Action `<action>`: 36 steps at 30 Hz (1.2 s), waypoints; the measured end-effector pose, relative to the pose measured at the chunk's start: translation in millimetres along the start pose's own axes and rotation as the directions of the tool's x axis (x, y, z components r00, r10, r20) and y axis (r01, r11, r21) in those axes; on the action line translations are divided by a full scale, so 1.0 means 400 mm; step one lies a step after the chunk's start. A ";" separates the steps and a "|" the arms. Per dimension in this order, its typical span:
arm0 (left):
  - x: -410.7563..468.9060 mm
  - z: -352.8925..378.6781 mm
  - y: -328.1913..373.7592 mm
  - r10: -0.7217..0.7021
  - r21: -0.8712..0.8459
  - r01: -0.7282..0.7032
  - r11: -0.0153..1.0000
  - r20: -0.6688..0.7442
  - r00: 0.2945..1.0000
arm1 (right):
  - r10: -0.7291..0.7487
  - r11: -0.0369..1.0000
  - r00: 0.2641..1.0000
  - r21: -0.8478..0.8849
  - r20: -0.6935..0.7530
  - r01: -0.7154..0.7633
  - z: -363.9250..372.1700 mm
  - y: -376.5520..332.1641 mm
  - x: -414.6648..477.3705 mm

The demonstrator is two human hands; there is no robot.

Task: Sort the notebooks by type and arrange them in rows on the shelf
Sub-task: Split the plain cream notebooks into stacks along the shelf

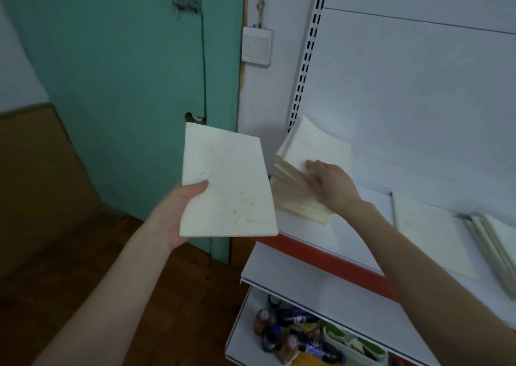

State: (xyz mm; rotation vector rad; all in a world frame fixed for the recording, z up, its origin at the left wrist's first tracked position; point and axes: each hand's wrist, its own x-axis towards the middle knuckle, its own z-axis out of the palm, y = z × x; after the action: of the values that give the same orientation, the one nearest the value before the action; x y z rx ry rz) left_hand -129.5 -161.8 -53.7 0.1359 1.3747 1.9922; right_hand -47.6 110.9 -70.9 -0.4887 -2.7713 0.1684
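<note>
**One notebook in hand, a stack under the other palm**

We see the left hand (184, 206) held out in front of the green door (125, 72), to the left of the shelf. It grips a single cream notebook (227, 181) by its lower left corner, with the thumb lying on the cover and the fingers hidden beneath. The notebook is in the air, tilted slightly, and its right edge overlaps our view of the shelf's end.

The right hand (332, 181) reaches across the white shelf (304, 230) and rests on a stack of notebooks (298, 195) at the shelf's left end, close to the slotted upright (307, 58). Its fingers lie fairly straight on the top cover and point left — they press on the stack rather than curl round it. The stack is fanned and leans, so its page edges show towards us.

Farther right on the same shelf, one notebook lies flat (432, 231). Just beside it, a second pile (497, 242) runs off the frame's right edge. A red strip (329, 259) trims the shelf's front. On the lower shelf are bottles and packets (293, 332) — too blurred for us to name. A wall switch (257, 46) sits between door and upright.
</note>
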 end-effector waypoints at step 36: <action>-0.057 -0.014 -0.064 0.016 -0.127 -0.016 0.992 -0.004 1.000 | 0.099 0.985 0.990 0.150 -0.105 -0.082 -0.019 -0.032 -0.025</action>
State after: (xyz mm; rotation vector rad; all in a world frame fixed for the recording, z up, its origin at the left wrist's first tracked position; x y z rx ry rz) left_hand -102.6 -175.0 -71.4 0.0861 1.2480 2.0877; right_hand -40.4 95.8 -64.5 -0.5687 -2.6058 0.3502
